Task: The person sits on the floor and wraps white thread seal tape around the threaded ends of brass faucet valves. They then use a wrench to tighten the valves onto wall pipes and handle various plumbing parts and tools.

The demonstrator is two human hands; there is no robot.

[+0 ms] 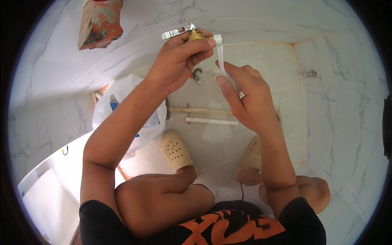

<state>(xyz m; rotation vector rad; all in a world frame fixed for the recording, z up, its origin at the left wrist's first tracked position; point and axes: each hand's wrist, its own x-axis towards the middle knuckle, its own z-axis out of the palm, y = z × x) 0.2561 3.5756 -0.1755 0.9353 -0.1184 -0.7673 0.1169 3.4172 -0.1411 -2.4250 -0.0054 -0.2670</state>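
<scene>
My left hand (177, 61) is raised and closed around a brass valve (196, 36) with a chrome lever handle (176, 32) pointing left. White thread seal tape (221, 51) is wrapped around the valve's right end and hangs down in a flat strip. Lower and to the right, my right hand (252, 96) has the strip running in between its thumb and fingers. The tape's other end is hidden in that hand.
An orange, mortar-stained pipe (102, 26) juts out at upper left. Below lie a dark hooked tool (197, 75), a wooden-handled hammer (200, 110) and a white pipe (212, 121). A plastic bag (143, 141) stands left of my clogs (174, 149); a metal fitting (312, 74) protrudes at right.
</scene>
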